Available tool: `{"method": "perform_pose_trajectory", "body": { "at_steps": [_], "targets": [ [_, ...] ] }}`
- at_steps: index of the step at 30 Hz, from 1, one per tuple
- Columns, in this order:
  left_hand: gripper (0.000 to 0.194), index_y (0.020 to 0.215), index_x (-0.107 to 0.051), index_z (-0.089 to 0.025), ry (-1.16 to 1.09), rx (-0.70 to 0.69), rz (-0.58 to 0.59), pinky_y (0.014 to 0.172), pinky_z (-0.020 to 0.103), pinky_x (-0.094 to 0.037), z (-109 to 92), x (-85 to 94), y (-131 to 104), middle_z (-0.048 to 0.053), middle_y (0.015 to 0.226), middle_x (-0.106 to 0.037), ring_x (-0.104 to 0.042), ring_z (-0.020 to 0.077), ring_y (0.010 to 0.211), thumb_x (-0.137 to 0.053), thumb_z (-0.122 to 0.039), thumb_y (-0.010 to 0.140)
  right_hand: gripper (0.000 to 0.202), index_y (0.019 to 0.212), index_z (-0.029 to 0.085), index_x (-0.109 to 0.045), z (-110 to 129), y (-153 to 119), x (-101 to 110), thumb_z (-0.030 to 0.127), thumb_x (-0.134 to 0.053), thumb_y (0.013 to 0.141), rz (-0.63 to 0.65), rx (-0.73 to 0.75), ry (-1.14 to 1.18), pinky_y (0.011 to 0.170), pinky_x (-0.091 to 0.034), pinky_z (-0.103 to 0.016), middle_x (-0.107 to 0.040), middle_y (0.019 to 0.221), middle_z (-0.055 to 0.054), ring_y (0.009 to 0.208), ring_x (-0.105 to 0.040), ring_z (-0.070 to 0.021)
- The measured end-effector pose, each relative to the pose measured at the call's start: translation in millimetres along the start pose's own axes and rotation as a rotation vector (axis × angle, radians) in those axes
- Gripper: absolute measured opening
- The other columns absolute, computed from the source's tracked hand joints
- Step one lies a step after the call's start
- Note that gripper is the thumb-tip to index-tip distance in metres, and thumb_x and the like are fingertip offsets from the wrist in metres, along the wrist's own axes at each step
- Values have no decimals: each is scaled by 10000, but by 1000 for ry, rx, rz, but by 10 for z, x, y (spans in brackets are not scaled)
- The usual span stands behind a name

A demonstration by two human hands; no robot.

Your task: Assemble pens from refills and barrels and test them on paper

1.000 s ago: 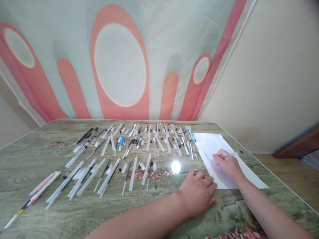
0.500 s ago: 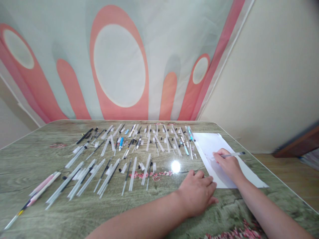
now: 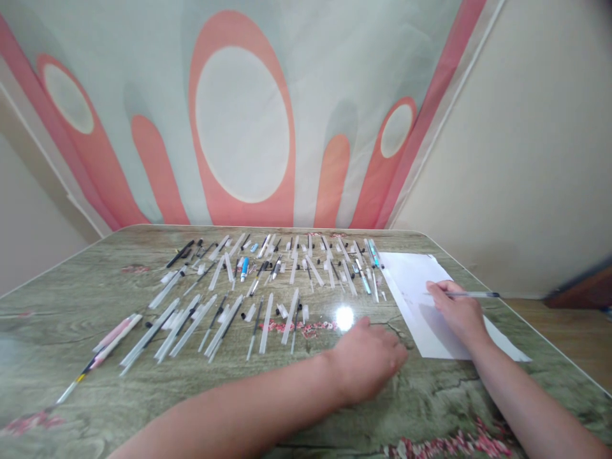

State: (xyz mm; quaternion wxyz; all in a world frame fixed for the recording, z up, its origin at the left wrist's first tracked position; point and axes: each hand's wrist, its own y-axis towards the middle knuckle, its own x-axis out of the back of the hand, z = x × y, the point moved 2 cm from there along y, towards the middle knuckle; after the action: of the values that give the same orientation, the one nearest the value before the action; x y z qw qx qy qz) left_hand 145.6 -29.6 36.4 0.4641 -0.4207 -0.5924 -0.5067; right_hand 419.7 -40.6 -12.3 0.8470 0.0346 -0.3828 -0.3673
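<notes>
On the right, my right hand [image 3: 458, 310] is closed around a clear-barrelled pen [image 3: 473, 294] with a dark end, held low over a white sheet of paper [image 3: 437, 335]. Small faint marks show on the paper left of the fingertips. My left hand [image 3: 369, 360] is just left of the sheet, palm down over the table, slightly blurred, fingers loosely bent. Nothing shows in it. Closest to it on the left are a clear pen barrel [image 3: 290, 317] and a thin refill [image 3: 294, 330].
Rows of taken-apart pens, with clear barrels [image 3: 266, 324], refills and caps, spread over the wood-patterned table [image 3: 201, 408]. A blue pen part [image 3: 245, 269] lies among them. At the left are pink and white pen parts [image 3: 115, 338]. A patterned hanging [image 3: 306, 115] covers the wall behind.
The view has turned slightly left, so the table's things sit further right. My left hand has shifted left relative to the paper and its fingers have drawn in. The pen lies more level.
</notes>
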Motion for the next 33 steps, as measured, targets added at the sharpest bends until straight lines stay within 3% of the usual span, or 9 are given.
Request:
{"method": "perform_pose_trajectory", "body": {
  "at_steps": [5, 8, 12, 17, 25, 29, 33],
  "targets": [
    [131, 796, -609, -177, -17, 389, -12, 666, 293, -379, 675, 283, -469, 44, 773, -601, -546, 178, 748, -480, -187, 823, 350, 887, 200, -655, 2, 0, -34, 497, -618, 706, 8, 0, 178, 602, -426, -286, -668, 830, -48, 684, -579, -193],
    [111, 826, -633, -192, -61, 491, -26, 737, 297, -391, 889, 306, -669, 41, 813, -611, -547, 191, 832, -525, -205, 807, 430, 1038, 215, -625, 8, -3, -73, 465, -652, 690, 48, -3, 322, 579, -450, -287, -665, 924, -63, 685, -598, -187],
    [89, 847, -629, -203, -48, 546, -84, 785, 324, -378, 858, 221, -757, 41, 886, -602, -511, 213, 918, -564, -240, 799, 432, 1074, 244, -587, -10, 21, -115, 423, -664, 689, 72, -40, 527, 542, -474, -284, -647, 1018, -76, 769, -631, -208],
    [99, 835, -621, -200, -20, 582, -55, 784, 344, -365, 785, 173, -742, 53, 902, -584, -484, 230, 946, -585, -282, 794, 350, 1025, 267, -588, -44, 54, -95, 375, -648, 697, 96, -116, 733, 599, -528, -334, -643, 1035, -61, 879, -651, -242],
    [142, 781, -598, -172, 34, 517, -3, 770, 355, -366, 755, 98, -684, 78, 868, -577, -477, 227, 897, -473, -196, 845, 326, 967, 254, -594, -70, 64, -87, 361, -694, 676, 49, -210, 792, 443, -497, -257, -640, 921, -36, 638, -634, -163],
    [130, 784, -577, -166, -23, 489, -44, 772, 349, -366, 755, 108, -687, 72, 867, -576, -480, 217, 878, -458, -148, 837, 393, 1059, 279, -552, 158, 57, -36, 340, -686, 695, -17, -147, 782, 350, -379, -164, -615, 901, -18, 544, -553, -100],
    [100, 821, -540, -167, -310, 506, -226, 758, 305, -381, 801, 186, -704, 39, 839, -568, -493, 173, 834, -447, -143, 845, 432, 1120, 273, -519, 675, -17, -32, 339, -676, 723, 40, -71, 775, 332, -306, -148, -617, 894, -22, 499, -483, -72]
  ]
}}
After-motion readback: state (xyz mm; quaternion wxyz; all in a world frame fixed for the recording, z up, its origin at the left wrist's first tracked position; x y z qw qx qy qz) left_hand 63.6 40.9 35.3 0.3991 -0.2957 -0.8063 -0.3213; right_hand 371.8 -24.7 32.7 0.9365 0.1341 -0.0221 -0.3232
